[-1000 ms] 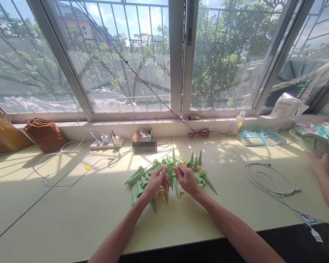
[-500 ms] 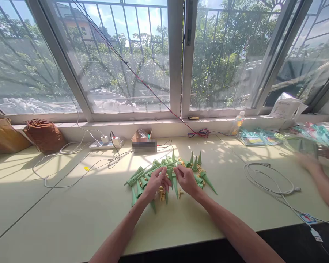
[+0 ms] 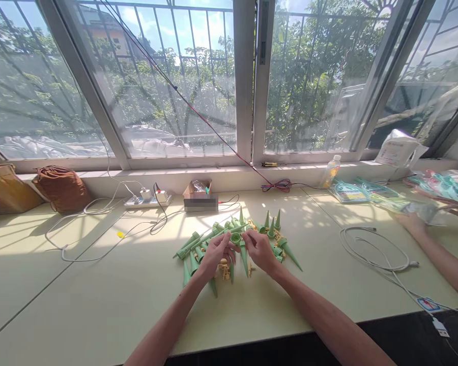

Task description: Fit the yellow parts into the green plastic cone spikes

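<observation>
Over the middle of the pile I hold a green hollow plastic spike [image 3: 235,238], its round open end tilted towards me. My left hand [image 3: 218,254] is closed on its left side, thumb at the rim. My right hand [image 3: 258,250] pinches the right side of the rim with thumb and fingertips. Below and around both hands lie several more green cone-shaped spikes [image 3: 289,253], some standing on their wide ends. Small yellow plastic valve pieces [image 3: 225,271] are scattered among them. The tip of the held spike is hidden.
Behind the pile stand a small open box [image 3: 200,204] and a power strip [image 3: 147,200] with cables. A coiled white cable [image 3: 374,254] lies to the right. Another person's hand [image 3: 412,223] handles a clear plastic bag near teal packages [image 3: 349,192]. A bottle [image 3: 331,173] stands by the window.
The held spike has tipped so its open end now faces me more. My hands have barely shifted. At the right, the other person's hand and bag moved left and down.
</observation>
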{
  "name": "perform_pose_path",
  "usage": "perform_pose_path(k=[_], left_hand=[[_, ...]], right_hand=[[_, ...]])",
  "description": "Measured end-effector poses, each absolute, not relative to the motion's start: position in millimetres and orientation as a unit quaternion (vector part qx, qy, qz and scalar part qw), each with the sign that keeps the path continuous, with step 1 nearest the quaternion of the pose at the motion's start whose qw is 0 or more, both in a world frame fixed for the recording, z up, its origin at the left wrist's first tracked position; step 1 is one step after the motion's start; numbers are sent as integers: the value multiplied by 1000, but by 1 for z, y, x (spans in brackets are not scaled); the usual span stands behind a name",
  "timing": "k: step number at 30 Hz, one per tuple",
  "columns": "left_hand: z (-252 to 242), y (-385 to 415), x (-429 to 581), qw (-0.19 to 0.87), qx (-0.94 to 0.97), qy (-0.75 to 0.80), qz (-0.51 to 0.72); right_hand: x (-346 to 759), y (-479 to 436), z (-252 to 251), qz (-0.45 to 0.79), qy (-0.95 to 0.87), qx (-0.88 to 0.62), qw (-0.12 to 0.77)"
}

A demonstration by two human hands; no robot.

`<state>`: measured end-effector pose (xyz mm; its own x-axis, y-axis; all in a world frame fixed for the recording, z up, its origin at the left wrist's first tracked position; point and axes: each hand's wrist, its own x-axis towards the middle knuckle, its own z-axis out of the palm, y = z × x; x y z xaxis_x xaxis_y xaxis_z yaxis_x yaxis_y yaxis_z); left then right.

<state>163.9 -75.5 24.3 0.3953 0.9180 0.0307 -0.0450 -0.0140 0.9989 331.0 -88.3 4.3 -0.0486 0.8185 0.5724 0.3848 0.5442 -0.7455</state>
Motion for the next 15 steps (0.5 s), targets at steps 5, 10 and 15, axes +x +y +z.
perform_pose_path(k=[5, 10, 15], left_hand=[[23, -74, 164, 582, 587, 384, 410], [22, -73, 164, 580, 586, 382, 417], [24, -74, 163, 584, 589, 378, 412]], right_hand=[[331, -89, 3, 206, -693, -440, 533], [331, -88, 2, 209, -694, -440, 531], [331, -88, 0, 209, -697, -442, 525]])
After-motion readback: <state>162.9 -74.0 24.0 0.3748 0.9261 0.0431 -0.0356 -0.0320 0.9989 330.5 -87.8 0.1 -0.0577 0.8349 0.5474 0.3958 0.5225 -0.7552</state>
